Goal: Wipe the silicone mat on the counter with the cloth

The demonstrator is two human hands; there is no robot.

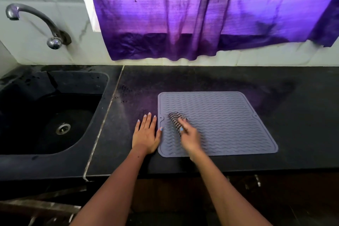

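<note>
Bench: my dark stone bench [211, 79] carries the whole job; it runs from the sink on my left across to the right edge of view, and it looks dusty behind the mat.
Curtain: a purple curtain [201, 11] hangs over the window above the back wall — no part in the work.
Sink: the black sink [60, 115] sits to the left with its tap [36, 22] over it, well apart from the mat.
Mat: the grey ribbed mat [229, 115] lies flat on the bench in front of me, slightly right of centre, its left edge just beside my left hand.
Left hand: my left hand [146, 134] rests flat on the bench with the fingers straight and spread; the thumb lies across the mat's left edge — I judge it is steadying the mat.
Right hand: my right hand [189, 137] is on the left part of the mat, blurred, fingers curled around the cloth.
Cloth: the striped cloth [177, 118] is bunched under my right fingers and touching the mat near its left side.
Progress: wiping is under way, I judge, at the left portion only. The mat shows no clear wet or clean track, so I cannot tell how much is covered — the middle, right side and far corners probably remain.
</note>
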